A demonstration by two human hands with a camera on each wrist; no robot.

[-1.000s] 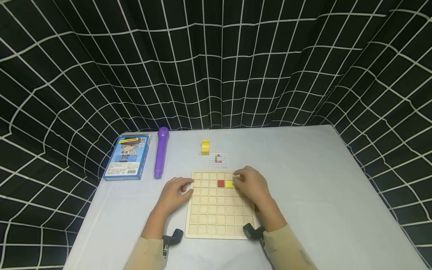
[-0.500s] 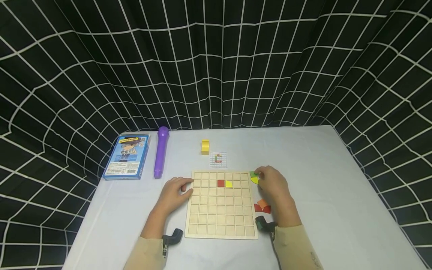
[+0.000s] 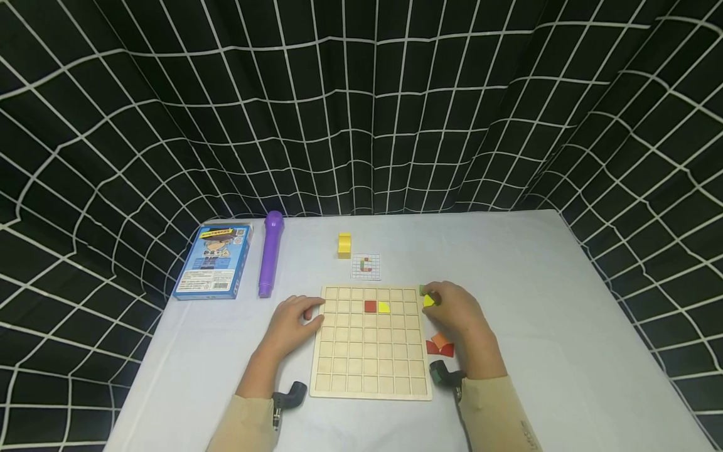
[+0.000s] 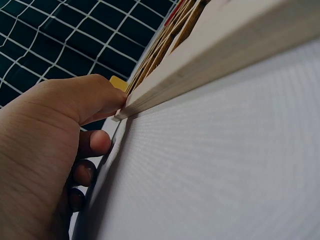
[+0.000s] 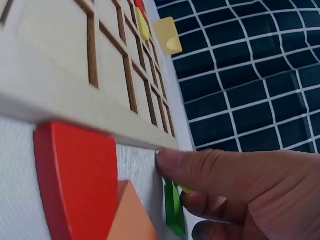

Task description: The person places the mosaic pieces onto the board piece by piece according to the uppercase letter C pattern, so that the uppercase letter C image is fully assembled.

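White worktop (image 3: 536, 301), black white-gridded curtain (image 3: 361, 107) behind; left hand (image 3: 290, 326) relaxed against wooden board (image 3: 369, 370); right hand (image 3: 457, 311) fingers pinching yellow piece (image 3: 428, 301).

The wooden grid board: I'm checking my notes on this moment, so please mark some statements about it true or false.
1. A red tile and a yellow tile lie side by side on the wooden grid board. True.
2. The left hand is lifted clear of the board. False: it rests at the board's left edge.
3. The right hand holds the purple pen. False: it is at small yellow and green pieces beside the board's right edge.
4. A blue box lies left of the pen. True.
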